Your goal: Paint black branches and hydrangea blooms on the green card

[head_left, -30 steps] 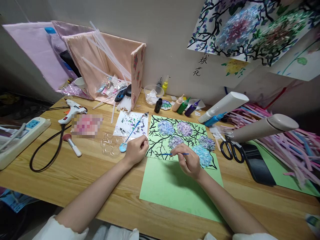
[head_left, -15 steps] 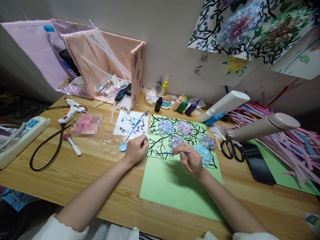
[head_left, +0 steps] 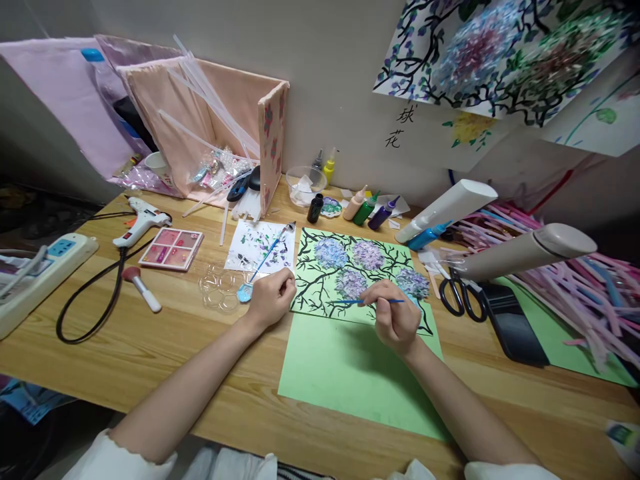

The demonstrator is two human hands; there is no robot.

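Observation:
My right hand [head_left: 397,317] pinches a thin blue paintbrush [head_left: 350,302] held nearly level, its tip pointing left over the painting [head_left: 313,293]. That painting, on green paper, has black branches and blue and purple flower clusters; my hand covers part of its lower right. My left hand [head_left: 270,297] is curled into a fist on the table against the painting's left edge, with nothing showing in it. Just beyond it, a second paintbrush [head_left: 273,252] leans across a paint-marked white sheet [head_left: 240,240], its lower end by blue paint in a clear flower-shaped palette [head_left: 215,287].
Paint bottles [head_left: 383,213] stand behind the painting. To the right lie scissors [head_left: 460,300], a black comb-like piece [head_left: 517,327] and pink strips [head_left: 590,293]. On the left are a glue gun [head_left: 143,223], a makeup palette [head_left: 173,249], a makeup brush [head_left: 145,291] and a power strip [head_left: 50,280].
My right hand has slid to the right over the painting, carrying the paintbrush with it. My left hand stays in place as a fist.

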